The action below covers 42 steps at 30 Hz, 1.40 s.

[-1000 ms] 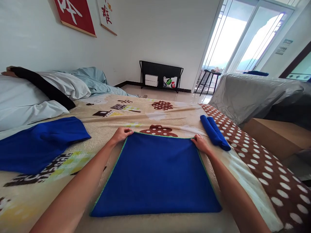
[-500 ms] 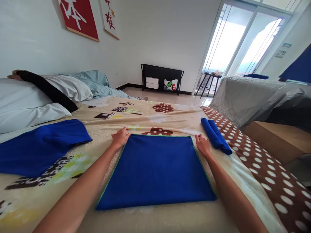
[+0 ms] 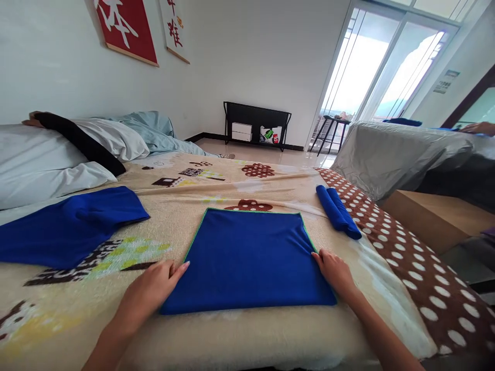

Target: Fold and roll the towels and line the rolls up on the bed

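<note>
A blue cloth with green stitched edges lies flat on the bed in front of me, roughly rectangular. At its left edge is my left hand, with curled fingers and the thumb tip on the cloth's border. The right edge is pinched by my right hand; small creases run from there into the cloth. Beyond my right hand lie two blue rolled cloths side by side. Another blue cloth, rumpled, is spread to the left of my left hand.
A patterned cream blanket covers the bed, with a brown polka-dot border at right. A person in a white top lies at the far left. A cardboard box and plastic-covered furniture stand right. Another person's hand shows far right.
Both my hands have moved from the far corners of the cloth down its side edges toward me. Creases have appeared near my right hand. Another person's hand has come into view far right.
</note>
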Tool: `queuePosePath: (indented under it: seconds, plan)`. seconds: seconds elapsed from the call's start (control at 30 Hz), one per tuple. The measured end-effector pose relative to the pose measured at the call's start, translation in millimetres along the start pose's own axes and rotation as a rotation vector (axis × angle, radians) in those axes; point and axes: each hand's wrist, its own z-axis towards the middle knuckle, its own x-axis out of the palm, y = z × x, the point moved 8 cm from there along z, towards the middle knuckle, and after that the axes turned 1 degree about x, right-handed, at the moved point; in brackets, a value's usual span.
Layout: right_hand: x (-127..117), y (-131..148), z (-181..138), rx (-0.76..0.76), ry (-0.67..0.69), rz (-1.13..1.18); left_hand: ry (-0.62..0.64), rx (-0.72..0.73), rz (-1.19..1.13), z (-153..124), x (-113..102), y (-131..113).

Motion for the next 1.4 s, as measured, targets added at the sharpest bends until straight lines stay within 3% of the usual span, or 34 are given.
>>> queuePosePath:
  seconds: [0.13,0.27,0.37,0.47,0.73,0.87,0.93,1.0,1.1,1.17,1.23,1.3,1.33,1.4]
  plan:
    - [-6.8,-6.3,-19.9,0.039,-0.006,-0.001,-0.132,0.050,-0.055,-60.8,-6.3,-1.4]
    - [-5.1,-13.3,-64.7,0.039,0.039,0.010,-0.243,0.093,-0.059,-86.9,-8.1,-5.6]
    - [-1.0,-14.8,-94.5,0.009,0.037,0.057,-0.285,0.106,-0.038,-90.4,-7.3,-6.0]
    - [-2.0,-17.0,-108.2,0.027,-0.022,0.100,-0.249,0.114,-0.113,-88.0,-6.1,0.8]
    - [-9.0,-14.4,-115.7,-0.036,-0.133,0.069,-0.302,0.109,-0.217,-86.8,-16.8,20.7]
    - [-6.0,-27.2,-123.1,-0.007,-0.111,0.110,-0.328,0.063,-0.122,-95.8,-11.2,28.6]
    - [-19.3,-28.2,-120.6,0.004,-0.131,0.118,-0.360,0.036,-0.018,-98.0,-18.1,24.1]
    - [-45.8,-12.2,-107.5,-0.035,-0.219,0.150,-0.417,0.059,0.061,-91.1,-33.0,-0.6]
    - [-78.6,55.9,-63.2,-0.210,-0.308,0.254,-0.390,0.306,0.003,-53.4,-43.1,-89.3]
    - [-78.5,118.9,-22.8,-0.331,-0.267,0.284,-0.251,0.494,-0.031,-15.7,-27.2,-163.1]
    - [-64.6,172.3,15.2,-0.385,-0.213,0.301,-0.192,0.555,-0.020,22.5,-4.8,-216.5]
    - [-42.8,197.8,43.2,-0.368,-0.157,0.307,-0.137,0.523,-0.001,55.7,21.9,-234.6]
    - [-31.4,198.2,51.6,-0.354,-0.127,0.306,-0.110,0.496,0.009,68.3,33.8,-229.7]
    - [-12.0,175.3,58.1,-0.323,-0.074,0.295,-0.070,0.429,0.029,85.9,48.3,-197.0]
